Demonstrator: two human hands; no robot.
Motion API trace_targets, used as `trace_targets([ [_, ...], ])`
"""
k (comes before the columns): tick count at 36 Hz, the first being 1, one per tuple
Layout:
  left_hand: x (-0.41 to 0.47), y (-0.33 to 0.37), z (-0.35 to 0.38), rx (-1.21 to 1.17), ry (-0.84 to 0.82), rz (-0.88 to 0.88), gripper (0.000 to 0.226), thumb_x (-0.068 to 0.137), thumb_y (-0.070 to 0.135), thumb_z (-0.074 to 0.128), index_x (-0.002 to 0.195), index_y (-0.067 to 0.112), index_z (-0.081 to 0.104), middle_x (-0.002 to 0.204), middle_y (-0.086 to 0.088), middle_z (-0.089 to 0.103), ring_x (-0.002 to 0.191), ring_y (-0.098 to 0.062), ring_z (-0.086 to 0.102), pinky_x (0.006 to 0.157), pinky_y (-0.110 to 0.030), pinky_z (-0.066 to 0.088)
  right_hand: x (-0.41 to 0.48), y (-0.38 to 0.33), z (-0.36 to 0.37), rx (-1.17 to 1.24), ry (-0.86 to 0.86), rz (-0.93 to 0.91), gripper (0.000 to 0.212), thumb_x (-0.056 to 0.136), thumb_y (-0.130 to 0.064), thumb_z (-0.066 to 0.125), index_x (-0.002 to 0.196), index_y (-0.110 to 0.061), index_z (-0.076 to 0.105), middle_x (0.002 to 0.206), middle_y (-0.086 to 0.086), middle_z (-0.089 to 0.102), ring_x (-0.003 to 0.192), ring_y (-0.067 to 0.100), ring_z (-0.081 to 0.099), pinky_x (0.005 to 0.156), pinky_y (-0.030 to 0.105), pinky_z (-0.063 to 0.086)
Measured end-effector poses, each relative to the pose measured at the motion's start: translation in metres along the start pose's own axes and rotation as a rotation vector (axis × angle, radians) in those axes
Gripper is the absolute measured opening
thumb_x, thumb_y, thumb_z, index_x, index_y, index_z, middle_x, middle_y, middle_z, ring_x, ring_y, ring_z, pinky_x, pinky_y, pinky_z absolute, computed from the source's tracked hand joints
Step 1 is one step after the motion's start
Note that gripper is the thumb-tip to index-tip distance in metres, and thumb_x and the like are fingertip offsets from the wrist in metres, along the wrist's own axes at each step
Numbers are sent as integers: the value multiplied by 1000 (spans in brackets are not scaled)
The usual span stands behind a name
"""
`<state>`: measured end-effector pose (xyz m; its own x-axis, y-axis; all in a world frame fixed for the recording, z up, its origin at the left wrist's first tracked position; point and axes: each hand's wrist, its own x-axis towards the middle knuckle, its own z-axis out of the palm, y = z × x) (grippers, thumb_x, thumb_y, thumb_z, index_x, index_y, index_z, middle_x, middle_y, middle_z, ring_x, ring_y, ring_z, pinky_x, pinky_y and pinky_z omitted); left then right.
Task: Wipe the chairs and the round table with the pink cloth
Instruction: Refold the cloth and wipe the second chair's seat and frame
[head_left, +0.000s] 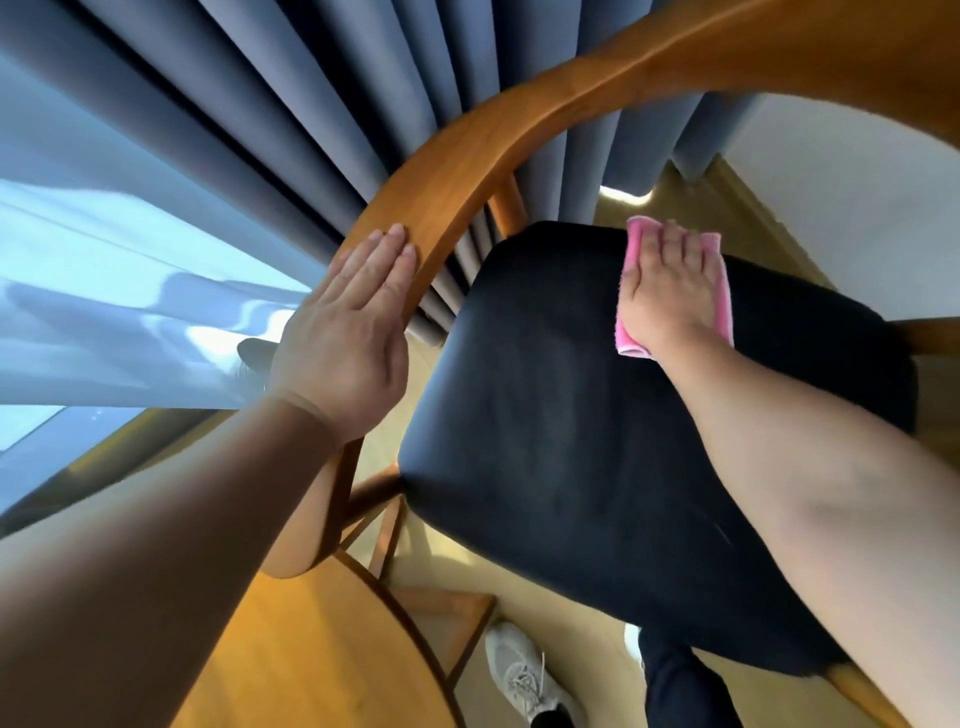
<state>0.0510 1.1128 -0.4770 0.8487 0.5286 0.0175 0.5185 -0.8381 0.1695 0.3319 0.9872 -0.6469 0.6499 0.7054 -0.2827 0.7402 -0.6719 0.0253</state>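
Sheer white curtain (104, 270) and grey-blue drapes (322, 104) are hanging at the back, with wood floor (571, 623) showing below. Round wooden surface (291, 649) is sitting lower left, its edge just beside the chair's frame. Left grip (348, 338) is resting flat against the chair's curved wooden rail (493, 130), fingers straight and together, holding nothing. Dark seat cushion (571, 441) is filling the middle. White sneaker (519, 670) is standing on the floor under the seat's near edge. Pink cloth (723, 301) is lying folded on the seat near its far edge, toward the right corner. Right grip (670, 280) is pressing down on the cloth, fingers spread out straight, not curling round it. White wall (857, 182) is showing far right.
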Motion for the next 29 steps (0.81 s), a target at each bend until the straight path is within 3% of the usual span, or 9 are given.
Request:
trace_targets([
  [5,-2,6,-2,44,-32,-6,56,86,11,40,141,-1,39,146,-21,36,136,-37,33,114,-47,25,-43,9,21,64,-46,23,65,96,-42,-2,153,-9,-6,162,15,-1,148,35,0,121,48,3],
  [9,-2,10,-5,62,-40,-31,56,86,12,39,141,0,39,147,-21,35,136,-38,32,113,-47,26,-124,16,45,103,-71,48,62,97,-41,-3,150,-10,-13,161,13,-9,148,33,-6,120,49,-1],
  [13,-4,18,-2,163,-52,-54,61,82,12,36,141,-3,35,148,-23,32,137,-39,29,115,-47,21,-188,25,65,90,-117,-5,63,96,-41,-1,150,-10,-9,161,13,-2,149,32,-6,120,50,-2],
  [17,-12,43,16,285,-104,162,66,78,14,28,143,1,34,149,-17,34,140,-29,26,118,-38,6,-191,29,72,49,-127,-6,67,93,-42,-8,152,-10,-12,162,11,-9,147,30,-18,119,50,-9],
  [20,-33,82,55,156,-348,246,69,82,13,34,149,14,20,156,-7,20,144,-20,15,117,-29,-1,-192,29,72,47,-106,-20,67,93,-42,-8,153,-11,-9,160,9,-13,143,27,-25,118,49,-10],
  [23,-59,116,104,100,-612,135,76,86,15,38,151,24,0,159,0,-6,146,-20,-5,115,-32,-6,-194,30,70,65,-83,-30,67,94,-42,-6,153,-10,-8,157,8,-19,144,28,-25,118,48,-11],
  [29,-79,155,158,-33,-768,-26,85,79,9,36,150,33,-3,157,6,-18,143,-23,-18,115,-49,-4,-207,32,74,119,-41,-31,64,97,-42,4,152,-10,-2,158,9,-10,148,31,-10,120,49,-3],
])
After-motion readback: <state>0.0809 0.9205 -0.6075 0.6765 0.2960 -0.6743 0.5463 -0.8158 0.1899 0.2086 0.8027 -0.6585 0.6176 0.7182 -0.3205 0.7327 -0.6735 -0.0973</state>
